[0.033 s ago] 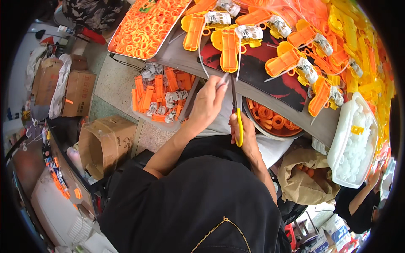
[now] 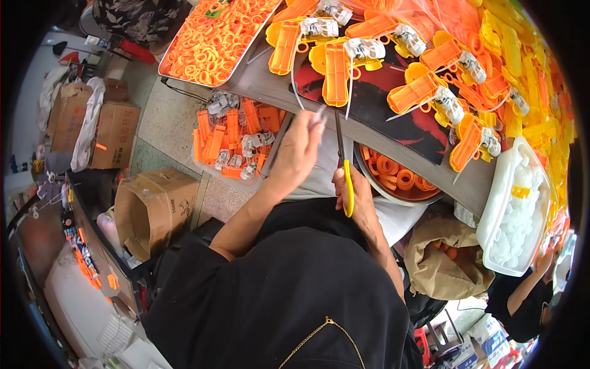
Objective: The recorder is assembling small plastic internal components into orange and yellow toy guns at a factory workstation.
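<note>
My right hand (image 2: 359, 195) grips scissors (image 2: 350, 184) by their yellow handle; the dark blades point away from me to the table edge and look closed. To their left, my left hand (image 2: 297, 150) pinches a thin whitish piece (image 2: 318, 115), slightly blurred, perhaps a cut strip end. Just beyond the blade tips lies an orange and yellow plastic toy (image 2: 335, 75) with a bundle in clear wrapping (image 2: 364, 48) and white ties (image 2: 350, 92) hanging from it. Several like toys (image 2: 413, 92) lie around it on a black and red mat (image 2: 393, 132).
A tray of small orange rings (image 2: 218, 46) stands at the far left of the table. Below it is a clear bin of orange parts (image 2: 232, 138). Under the edge sits a bowl of orange rings (image 2: 402, 179); a white tub (image 2: 516, 215) and a brown sack (image 2: 445, 258) stand right. Another person's arm (image 2: 530, 284) shows far right.
My left hand has drawn slightly back and left, away from the scissor tips, with the whitish piece still in its fingers. The right hand and scissors have hardly moved.
</note>
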Demonstrator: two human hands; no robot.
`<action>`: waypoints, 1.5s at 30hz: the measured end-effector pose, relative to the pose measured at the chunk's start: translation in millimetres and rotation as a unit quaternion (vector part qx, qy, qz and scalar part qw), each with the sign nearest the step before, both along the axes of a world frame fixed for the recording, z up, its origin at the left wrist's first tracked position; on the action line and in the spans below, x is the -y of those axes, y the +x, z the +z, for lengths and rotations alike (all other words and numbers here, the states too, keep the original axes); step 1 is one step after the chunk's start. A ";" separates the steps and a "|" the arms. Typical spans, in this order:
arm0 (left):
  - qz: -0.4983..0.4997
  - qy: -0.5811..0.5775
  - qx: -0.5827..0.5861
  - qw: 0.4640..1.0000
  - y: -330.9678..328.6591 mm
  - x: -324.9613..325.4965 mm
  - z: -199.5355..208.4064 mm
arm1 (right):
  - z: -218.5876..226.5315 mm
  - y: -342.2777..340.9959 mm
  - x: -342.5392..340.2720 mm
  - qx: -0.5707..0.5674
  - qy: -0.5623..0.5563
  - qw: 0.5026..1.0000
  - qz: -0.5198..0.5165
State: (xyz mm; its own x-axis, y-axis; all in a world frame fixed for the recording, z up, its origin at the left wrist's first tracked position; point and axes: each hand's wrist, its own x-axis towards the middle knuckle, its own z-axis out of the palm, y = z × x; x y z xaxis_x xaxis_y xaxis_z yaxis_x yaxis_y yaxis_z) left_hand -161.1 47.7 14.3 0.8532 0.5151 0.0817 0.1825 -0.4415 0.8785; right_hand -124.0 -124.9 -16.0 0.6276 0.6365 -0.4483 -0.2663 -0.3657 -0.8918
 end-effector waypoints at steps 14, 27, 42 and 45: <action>0.175 0.025 0.042 0.983 -4.9 -102.0 -8.8 | 27.4 24.0 -102.9 -0.161 0.066 0.983 0.056; 0.128 0.149 -0.061 0.979 3.2 -101.9 -9.3 | 4.0 1.4 -123.2 -0.102 0.081 0.990 0.044; 0.072 0.069 -0.057 0.993 -27.5 -89.6 -12.8 | -7.1 -0.8 -114.2 -0.178 0.139 0.974 -0.016; 0.030 0.090 -0.189 0.977 -95.5 -91.6 -29.1 | 24.9 11.5 -64.4 -0.130 0.115 0.982 0.079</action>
